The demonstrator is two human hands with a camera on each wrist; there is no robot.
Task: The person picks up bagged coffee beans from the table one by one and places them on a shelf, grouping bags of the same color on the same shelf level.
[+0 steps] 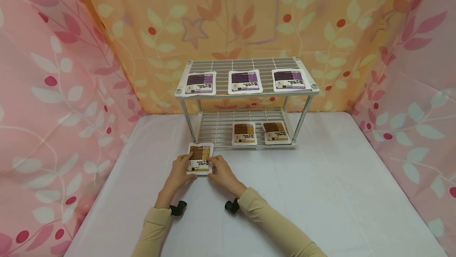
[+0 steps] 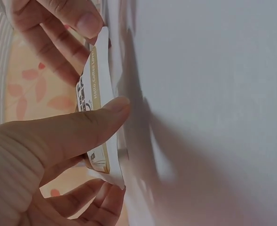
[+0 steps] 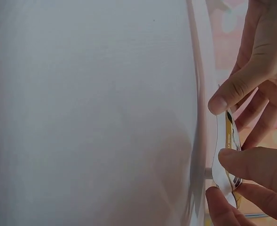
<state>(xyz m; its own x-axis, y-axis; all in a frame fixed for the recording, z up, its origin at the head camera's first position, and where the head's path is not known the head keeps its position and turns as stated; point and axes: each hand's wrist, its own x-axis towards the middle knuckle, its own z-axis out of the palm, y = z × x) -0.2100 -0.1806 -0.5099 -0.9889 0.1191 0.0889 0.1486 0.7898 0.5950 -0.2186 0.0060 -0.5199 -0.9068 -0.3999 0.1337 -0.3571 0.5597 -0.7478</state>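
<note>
A white packet with a brown and gold label (image 1: 199, 164) lies between both hands, just in front of the rack's lower left corner. My left hand (image 1: 179, 170) grips its left edge, thumb (image 2: 100, 123) along the near edge and fingers around the side. From the other side my right hand (image 1: 221, 172) pinches the right edge, its thumb (image 3: 241, 162) near the lower corner. In the left wrist view the packet (image 2: 103, 84) stands close over the white tabletop, with the hands' shadows beside it. Part of its label is covered by fingers.
A two-tier white wire rack (image 1: 246, 61) stands at the back of the white table (image 1: 320, 193). Three purple-labelled packets (image 1: 245, 81) lie on its top tier. Two brown-labelled packets (image 1: 244, 134) rest on the lower tier's right half. Patterned curtains (image 1: 53, 90) enclose the table.
</note>
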